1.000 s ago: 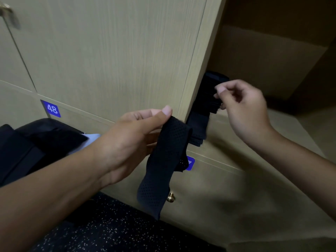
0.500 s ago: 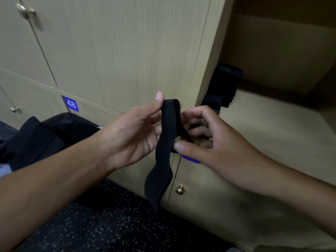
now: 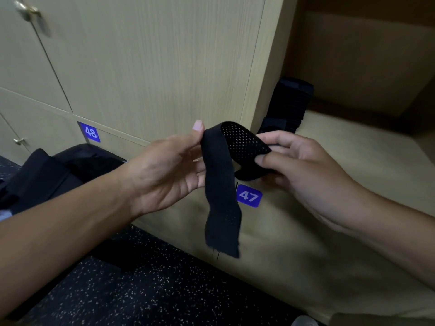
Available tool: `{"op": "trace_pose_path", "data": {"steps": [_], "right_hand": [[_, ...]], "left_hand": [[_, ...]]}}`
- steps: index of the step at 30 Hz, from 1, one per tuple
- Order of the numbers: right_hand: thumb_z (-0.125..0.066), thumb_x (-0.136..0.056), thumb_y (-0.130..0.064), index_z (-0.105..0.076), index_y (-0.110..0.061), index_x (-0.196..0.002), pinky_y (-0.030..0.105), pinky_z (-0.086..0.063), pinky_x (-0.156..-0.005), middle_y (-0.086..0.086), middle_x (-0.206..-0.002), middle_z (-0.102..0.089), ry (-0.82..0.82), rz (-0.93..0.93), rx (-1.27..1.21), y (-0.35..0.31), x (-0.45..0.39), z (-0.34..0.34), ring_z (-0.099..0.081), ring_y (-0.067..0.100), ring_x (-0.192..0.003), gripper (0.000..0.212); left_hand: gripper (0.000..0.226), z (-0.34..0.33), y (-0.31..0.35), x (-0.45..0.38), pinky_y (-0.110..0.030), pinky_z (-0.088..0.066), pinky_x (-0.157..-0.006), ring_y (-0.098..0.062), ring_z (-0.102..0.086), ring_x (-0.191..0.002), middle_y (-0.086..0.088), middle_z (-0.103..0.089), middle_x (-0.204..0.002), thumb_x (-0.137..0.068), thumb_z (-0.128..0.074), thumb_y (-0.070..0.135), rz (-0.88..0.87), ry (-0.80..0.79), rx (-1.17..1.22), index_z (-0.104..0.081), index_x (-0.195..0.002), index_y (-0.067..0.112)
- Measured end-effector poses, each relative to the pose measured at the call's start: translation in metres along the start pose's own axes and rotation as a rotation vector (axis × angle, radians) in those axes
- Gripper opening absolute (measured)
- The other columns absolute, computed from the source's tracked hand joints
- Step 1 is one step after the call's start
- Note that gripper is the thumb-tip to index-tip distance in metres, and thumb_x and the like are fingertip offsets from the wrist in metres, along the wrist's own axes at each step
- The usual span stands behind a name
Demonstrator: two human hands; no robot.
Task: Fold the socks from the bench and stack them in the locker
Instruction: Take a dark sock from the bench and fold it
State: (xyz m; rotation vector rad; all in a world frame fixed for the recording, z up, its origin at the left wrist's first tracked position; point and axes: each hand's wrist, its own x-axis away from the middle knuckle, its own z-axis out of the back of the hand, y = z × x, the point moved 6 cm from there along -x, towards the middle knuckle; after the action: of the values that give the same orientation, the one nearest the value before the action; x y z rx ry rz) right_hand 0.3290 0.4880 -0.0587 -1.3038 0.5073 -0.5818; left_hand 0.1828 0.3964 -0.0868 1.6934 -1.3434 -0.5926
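The left hand [image 3: 169,170] is pinching the black sock [image 3: 220,184] near its bend, thumb up against the fabric and fingers behind; the right hand [image 3: 299,165] is gripping the perforated end between thumb and curled fingers, drawing it over into a loop; the sock is hanging in mid-air in front of label 47 [image 3: 248,196], its free tail dangling below. That tail is likely swinging loose, so the fold may be coming out crooked, or the sock may be slipping from the thumb's light hold. The stack [image 3: 290,105] is sitting at the locker's [image 3: 353,147] left front corner, just beside the door [image 3: 164,62] edge; a careless reach could be toppling it; open shelf is lying to its right.
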Motion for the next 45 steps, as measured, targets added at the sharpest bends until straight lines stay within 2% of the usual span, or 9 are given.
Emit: {"op": "trace_pose_path", "data": {"steps": [5,12,18,22,26,28,32,38,45], "right_hand": [[-0.061,-0.096,-0.005,-0.068,-0.011,-0.108,0.033,-0.057,-0.09,0.006,-0.092,-0.079,0.059,0.09,0.08,-0.009,-0.002,0.008,-0.077,0.02,-0.085,0.015],[-0.063,-0.085,-0.035,-0.072,-0.006,-0.11,0.03,-0.057,-0.093,0.009,-0.107,-0.077,-0.085,-0.005,-0.134,-0.001,-0.007,0.007,-0.073,0.02,-0.097,0.039],[-0.072,-0.077,-0.019,-0.069,-0.002,-0.115,0.027,-0.056,-0.096,0.014,-0.11,-0.076,-0.076,-0.017,-0.199,0.0,-0.011,0.013,-0.072,0.023,-0.107,0.042],[-0.069,-0.083,-0.016,-0.073,-0.005,-0.106,0.027,-0.057,-0.093,0.012,-0.103,-0.078,0.004,-0.033,-0.176,0.005,-0.014,0.019,-0.074,0.021,-0.102,0.025],[-0.061,-0.095,-0.004,-0.075,-0.006,-0.095,0.03,-0.059,-0.091,0.012,-0.093,-0.078,0.091,-0.096,-0.16,0.016,-0.021,0.03,-0.075,0.024,-0.098,0.014],[-0.057,-0.096,0.003,-0.074,-0.003,-0.098,0.03,-0.059,-0.09,0.014,-0.095,-0.078,0.081,-0.134,-0.119,0.022,-0.023,0.033,-0.075,0.025,-0.099,0.019],[-0.057,-0.097,0.001,-0.073,-0.008,-0.106,0.031,-0.059,-0.092,0.009,-0.102,-0.078,-0.076,-0.115,0.045,0.027,-0.022,0.03,-0.074,0.024,-0.102,0.02],[-0.063,-0.089,0.016,-0.071,-0.017,-0.109,0.01,-0.05,-0.083,-0.011,-0.105,-0.078,-0.243,0.103,0.32,0.017,-0.014,0.008,-0.071,-0.001,-0.098,0.039],[-0.062,-0.092,0.011,-0.069,-0.017,-0.116,0.017,-0.054,-0.09,-0.014,-0.108,-0.076,-0.242,0.202,0.408,0.014,-0.005,-0.009,-0.07,0.001,-0.103,0.038]], "left_hand": [[0.047,0.007,-0.002,0.001,-0.024,-0.057,-0.058,-0.016,-0.072,-0.077,-0.006,-0.075,-0.097,-0.105,-0.045,0.034,-0.024,0.072,-0.176,-0.078,-0.078,0.014],[0.034,0.016,-0.003,0.001,-0.021,-0.05,-0.052,-0.008,-0.056,-0.055,-0.003,-0.077,-0.103,-0.106,-0.045,0.034,0.0,0.117,-0.248,-0.065,-0.111,0.008],[0.028,0.014,-0.005,0.003,-0.021,-0.048,-0.048,-0.01,-0.051,-0.05,-0.006,-0.075,-0.098,-0.106,-0.046,0.032,0.061,0.093,-0.146,-0.058,-0.119,0.009],[0.031,0.01,-0.009,0.004,-0.022,-0.049,-0.047,-0.012,-0.052,-0.048,-0.005,-0.065,-0.071,-0.103,-0.05,0.033,0.116,0.083,-0.128,-0.06,-0.082,0.013],[0.033,0.002,-0.003,0.007,-0.022,-0.055,-0.056,-0.013,-0.06,-0.058,-0.004,-0.068,-0.082,-0.095,-0.058,0.028,0.117,-0.037,-0.072,-0.074,-0.069,0.015],[0.014,0.001,0.002,0.007,-0.024,-0.058,-0.061,-0.014,-0.065,-0.066,-0.007,-0.069,-0.094,-0.088,-0.062,0.019,0.075,-0.08,-0.049,-0.075,-0.088,0.014],[0.046,0.007,0.004,0.007,-0.025,-0.061,-0.069,-0.015,-0.07,-0.072,-0.007,-0.073,-0.088,-0.082,-0.063,0.005,0.022,-0.06,-0.08,-0.065,-0.126,0.016],[0.052,0.007,0.003,0.008,-0.025,-0.061,-0.069,-0.015,-0.071,-0.077,-0.004,-0.074,-0.095,-0.081,-0.064,0.005,-0.041,-0.044,-0.117,-0.064,-0.131,0.015],[0.052,0.006,0.006,0.004,-0.027,-0.062,-0.073,-0.016,-0.073,-0.085,-0.004,-0.075,-0.107,-0.079,-0.066,0.002,-0.102,-0.012,-0.077,-0.065,-0.13,0.013]]}}
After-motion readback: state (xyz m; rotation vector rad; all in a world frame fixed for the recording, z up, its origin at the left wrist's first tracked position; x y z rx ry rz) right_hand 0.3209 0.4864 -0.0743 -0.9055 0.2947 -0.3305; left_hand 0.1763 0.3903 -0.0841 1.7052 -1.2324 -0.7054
